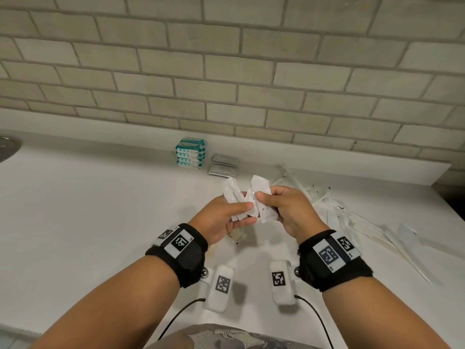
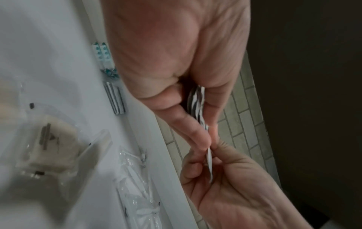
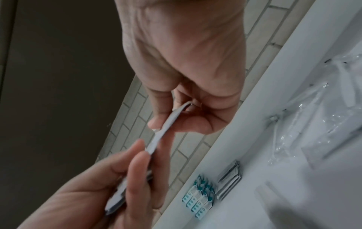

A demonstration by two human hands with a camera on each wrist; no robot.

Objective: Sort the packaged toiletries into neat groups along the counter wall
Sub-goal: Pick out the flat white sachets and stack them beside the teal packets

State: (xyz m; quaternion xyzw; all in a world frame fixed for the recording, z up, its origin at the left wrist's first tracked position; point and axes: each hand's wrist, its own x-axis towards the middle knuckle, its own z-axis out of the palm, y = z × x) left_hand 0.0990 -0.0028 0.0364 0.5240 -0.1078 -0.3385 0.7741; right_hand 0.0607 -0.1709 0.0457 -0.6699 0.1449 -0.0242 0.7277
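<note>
Both hands hover above the white counter (image 1: 100, 210), each holding white toothpaste sachets. My left hand (image 1: 247, 212) grips a small bunch of them (image 1: 232, 193) between thumb and fingers; the left wrist view shows that bunch edge-on (image 2: 195, 102). My right hand (image 1: 266, 205) pinches more sachets (image 1: 261, 187), and one of these (image 3: 168, 124) reaches to the left fingertips. By the wall stands a stack of teal packets (image 1: 190, 152), with grey flat sachets (image 1: 224, 165) next to it on the right.
Clear-wrapped long items (image 1: 327, 205) lie scattered on the right of the counter, up to its right edge. A beige packet in clear wrap (image 1: 236, 235) lies below my left hand. A metal sink rim (image 1: 7, 147) shows at the far left. A tiled wall (image 1: 226, 71) backs the counter.
</note>
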